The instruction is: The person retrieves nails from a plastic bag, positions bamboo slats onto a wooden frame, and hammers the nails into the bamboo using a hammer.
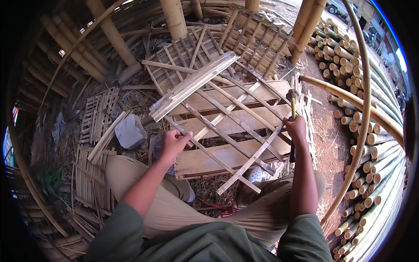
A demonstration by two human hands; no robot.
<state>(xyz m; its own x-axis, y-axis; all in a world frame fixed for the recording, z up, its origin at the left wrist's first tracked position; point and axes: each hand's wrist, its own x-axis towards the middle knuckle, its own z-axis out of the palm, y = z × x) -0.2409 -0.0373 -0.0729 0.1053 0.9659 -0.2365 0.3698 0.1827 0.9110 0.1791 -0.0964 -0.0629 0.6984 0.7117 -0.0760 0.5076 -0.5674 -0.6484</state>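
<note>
Wooden lattice (244,129) being held across wide boards (196,163)

The wooden lattice is being held in front of the knees, where thin strips are being crossed over one another. The edge of one strip is being pinched by the left hand (176,142), with thumb and finger closed on it. A hammer (293,109) with a yellow and black handle is being gripped by the right hand (296,126), and its head is being pointed up. The right side of the lattice is being met by this same hand.

The far left part of the lattice is being covered by a bundle of long pale strips (196,85). Under it, the wide boards are being laid in rows, with gaps between them.

The brown dirt ground (323,113) is being littered with straw and wood bits. To the left, a grey block (131,131) is being set near a small slatted panel (98,113). At the back, another lattice (257,41) is being leaned near a thick bamboo post (173,17). On the right, a big pile of bamboo poles (371,144) is being stacked, with many round cut ends being shown. Far off, part of a vehicle (335,8) is being seen.
</note>
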